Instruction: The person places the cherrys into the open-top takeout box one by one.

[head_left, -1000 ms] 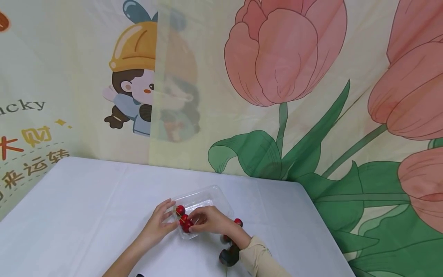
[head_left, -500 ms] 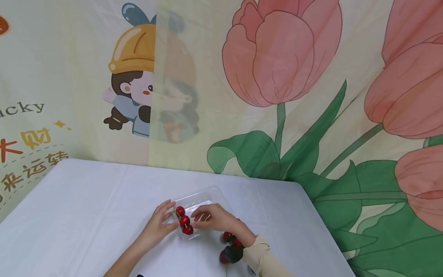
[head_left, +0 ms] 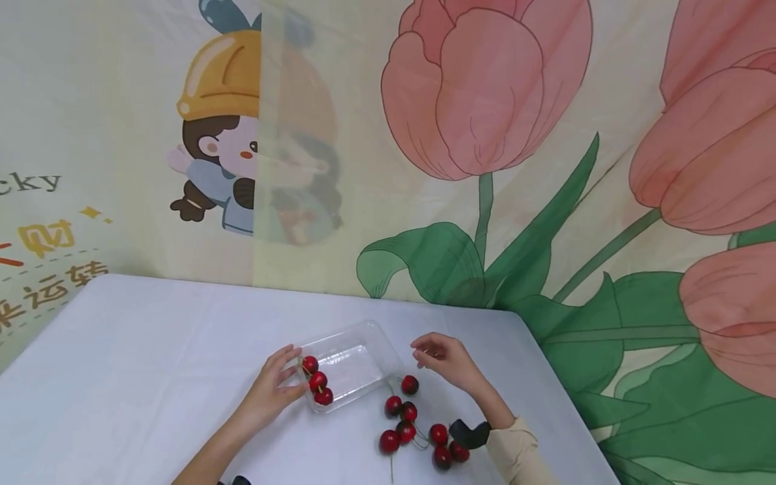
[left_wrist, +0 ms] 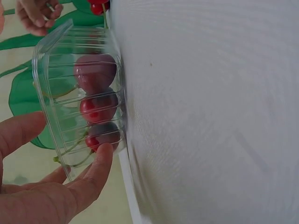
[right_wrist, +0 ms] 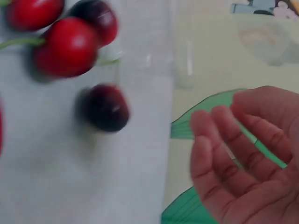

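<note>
A clear plastic container (head_left: pixel 353 367) sits on the white table, with three dark red cherries (head_left: pixel 318 381) lined up along its left wall. My left hand (head_left: pixel 267 389) holds that end, thumb and fingers spread around the corner; in the left wrist view the thumb (left_wrist: pixel 100 163) presses the ribbed wall beside the lowest cherry (left_wrist: pixel 102 135). Right of the container, my right hand (head_left: pixel 450 362) is raised with loosely bent fingers and nothing in them. Nearest below it lies a single cherry (head_left: pixel 409 384), also seen as a dark cherry (right_wrist: pixel 107 108) in the right wrist view.
Several loose cherries (head_left: pixel 405 431) with green stems lie on the table (head_left: pixel 182 357) right of the container's near corner. A black wrist strap (head_left: pixel 469 434) overlaps some of them. Behind the table hangs a printed cloth (head_left: pixel 339 269) with tulips.
My right hand has left the container and moved right, beyond its edge, uncovering the loose cherries. The left hand stays at the container's left end. The three cherries now stand in a row.
</note>
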Demonstrator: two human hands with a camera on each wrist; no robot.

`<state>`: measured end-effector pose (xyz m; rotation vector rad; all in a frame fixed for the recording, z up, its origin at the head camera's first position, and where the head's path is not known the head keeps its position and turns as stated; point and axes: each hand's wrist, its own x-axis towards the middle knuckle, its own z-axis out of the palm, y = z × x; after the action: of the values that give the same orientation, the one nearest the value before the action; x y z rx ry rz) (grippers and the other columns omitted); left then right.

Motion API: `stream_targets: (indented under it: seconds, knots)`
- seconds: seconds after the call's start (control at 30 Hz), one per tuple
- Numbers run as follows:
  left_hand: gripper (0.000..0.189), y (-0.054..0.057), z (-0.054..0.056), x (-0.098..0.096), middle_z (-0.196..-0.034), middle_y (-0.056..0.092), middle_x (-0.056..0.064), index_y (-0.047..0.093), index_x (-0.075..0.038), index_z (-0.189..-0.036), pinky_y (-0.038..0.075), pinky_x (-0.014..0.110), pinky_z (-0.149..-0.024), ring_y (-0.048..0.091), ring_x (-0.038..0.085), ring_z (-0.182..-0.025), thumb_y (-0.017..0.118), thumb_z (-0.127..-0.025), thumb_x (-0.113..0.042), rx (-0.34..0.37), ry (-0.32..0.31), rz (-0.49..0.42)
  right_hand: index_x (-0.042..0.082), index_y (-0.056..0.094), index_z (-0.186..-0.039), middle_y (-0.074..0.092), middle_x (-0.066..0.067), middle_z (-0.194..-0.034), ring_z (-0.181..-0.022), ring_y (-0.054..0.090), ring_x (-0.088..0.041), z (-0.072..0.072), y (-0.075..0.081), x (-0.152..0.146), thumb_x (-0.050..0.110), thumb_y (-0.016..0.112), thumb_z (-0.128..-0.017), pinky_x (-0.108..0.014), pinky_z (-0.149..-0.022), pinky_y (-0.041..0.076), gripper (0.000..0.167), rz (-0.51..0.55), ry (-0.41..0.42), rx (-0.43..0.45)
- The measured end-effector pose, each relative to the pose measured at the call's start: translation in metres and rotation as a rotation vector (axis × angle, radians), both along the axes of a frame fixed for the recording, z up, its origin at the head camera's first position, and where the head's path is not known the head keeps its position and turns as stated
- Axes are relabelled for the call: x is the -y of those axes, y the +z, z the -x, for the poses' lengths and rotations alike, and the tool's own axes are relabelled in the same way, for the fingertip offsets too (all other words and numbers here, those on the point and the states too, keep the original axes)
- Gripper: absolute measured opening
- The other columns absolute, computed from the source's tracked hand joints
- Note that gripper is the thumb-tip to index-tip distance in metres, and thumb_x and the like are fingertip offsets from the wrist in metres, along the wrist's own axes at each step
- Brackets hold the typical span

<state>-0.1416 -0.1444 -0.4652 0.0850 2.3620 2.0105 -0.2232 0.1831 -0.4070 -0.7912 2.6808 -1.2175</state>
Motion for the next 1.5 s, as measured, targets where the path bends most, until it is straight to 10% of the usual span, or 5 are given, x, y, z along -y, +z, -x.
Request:
stream_targets:
  seconds: [0.53, 1.5]
  knots:
    - [0.069, -0.003, 0.001, 0.001, -0.154, 0.017, 0.028, 0.035, 0.008, -0.144, 0.051, 0.044, -0.097, 0.039, 0.051, -0.133, 0.07, -0.085, 0.004, 0.018, 0.005, -0.018, 0.005, 0.068, -0.106, 0.067, -0.006, -0.1, -0.08, 0.062, -0.016, 0.0, -0.055, -0.01, 0.015, 0.077, -0.084, -0.023, -0.066, 0.056, 0.026, -0.148, -0.052, 0.154]
    - [0.068, -0.002, 0.0, 0.0, -0.154, 0.018, 0.028, 0.037, 0.008, -0.143, 0.051, 0.044, -0.097, 0.039, 0.051, -0.133, 0.071, -0.084, 0.003, 0.0, 0.006, -0.023, 0.0, 0.068, -0.108, 0.069, -0.013, -0.102, -0.087, 0.066, -0.024, 0.006, -0.025, -0.034, 0.012, 0.079, -0.082, -0.024, -0.07, 0.059, 0.032, -0.005, -0.22, 0.034]
